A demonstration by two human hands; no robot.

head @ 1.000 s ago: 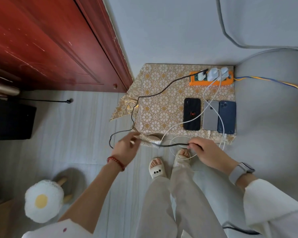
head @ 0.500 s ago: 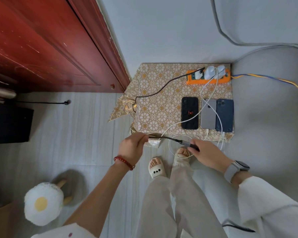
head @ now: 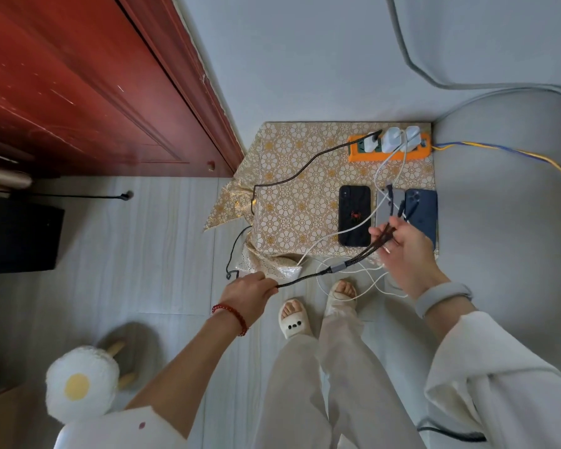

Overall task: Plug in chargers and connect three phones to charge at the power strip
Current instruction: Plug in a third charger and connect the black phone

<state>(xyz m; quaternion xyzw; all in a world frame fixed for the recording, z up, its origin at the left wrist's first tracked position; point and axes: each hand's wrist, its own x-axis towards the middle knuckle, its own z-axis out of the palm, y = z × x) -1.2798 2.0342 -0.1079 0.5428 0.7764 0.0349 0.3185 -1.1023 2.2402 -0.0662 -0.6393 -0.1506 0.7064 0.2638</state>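
Note:
An orange power strip (head: 390, 154) lies at the back of a small table with a gold patterned cloth (head: 292, 176); three white chargers are plugged into it. A black phone (head: 354, 220), a grey phone (head: 383, 209) and a blue phone (head: 423, 212) lie side by side on the cloth. White cables run from the strip over the phones and off the front edge. A black braided cable (head: 305, 280) with a splitter and several connector ends is stretched between my hands. My left hand (head: 248, 291) grips its run; my right hand (head: 402, 247) holds the connector ends above the grey phone.
A red wooden door (head: 94, 92) stands at the left. A grey sofa (head: 506, 222) borders the table on the right. A fried-egg-shaped stool (head: 81, 384) and a dark box (head: 17, 234) sit on the floor at the left. My sandalled feet (head: 295, 319) stand before the table.
My right hand has risen from the table's front edge to above the phones, lifting the black cable's connector ends. My left hand keeps its grip, now lower left.

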